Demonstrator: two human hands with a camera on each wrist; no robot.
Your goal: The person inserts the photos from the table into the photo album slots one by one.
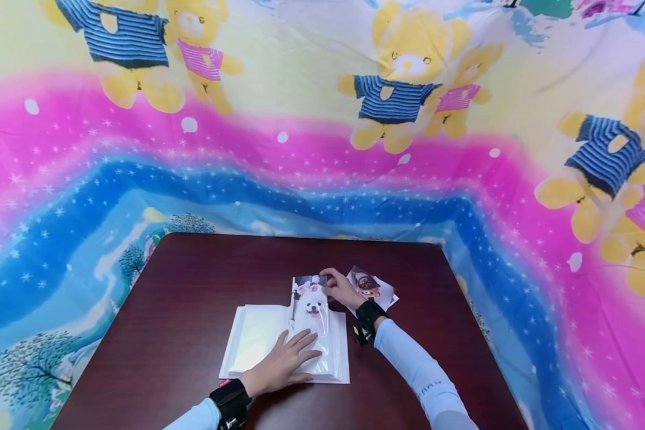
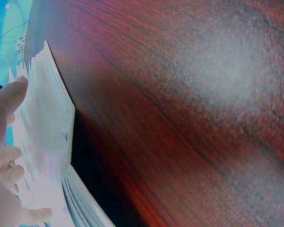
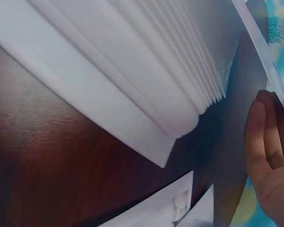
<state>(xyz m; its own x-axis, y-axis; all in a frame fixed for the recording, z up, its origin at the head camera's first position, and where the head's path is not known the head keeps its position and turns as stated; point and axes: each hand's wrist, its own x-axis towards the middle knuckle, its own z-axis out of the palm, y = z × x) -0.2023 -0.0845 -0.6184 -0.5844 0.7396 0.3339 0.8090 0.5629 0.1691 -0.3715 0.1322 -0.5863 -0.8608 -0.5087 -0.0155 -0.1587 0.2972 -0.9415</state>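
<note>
With twelve o'clock at the far side, the open photo album with thick white pages (image 1: pixel 258 337) lies flat on the dark reddish-brown wooden table (image 1: pixel 193 280), its blank-looking left page towards nine o'clock. From about seven o'clock the bare left hand (image 1: pixel 282 365) reaches across; its fingers are apart and straight, gripping nothing, spread over the near part of the right page. That seems a good brace: light, flat pressure towards six o'clock should keep the glossy clear plastic sleeve (image 1: pixel 325 360) from riding up, while heavy pressure would pinch it against the print inside.

The tall glossy photo print of a fluffy white dog with pink flowers (image 1: pixel 313 301) sits on the right page, its near part apparently under the sleeve, its far end sticking out past the page edge at twelve o'clock. Whether it is travelling in or out cannot be told; either way it is best kept square with the sleeve's sides, moved along the twelve-to-six line without bowing.

The bare right hand (image 1: pixel 342 291), coming from four o'clock, has its fingertips clamped on the print's one o'clock corner. A corner hold may twist the sheet, so a grip nearer mid-edge would probably steer better. Just beyond, at two o'clock, lie the loose overlapping picture prints (image 1: pixel 373 286); that wrist should stay clear of them.
</note>
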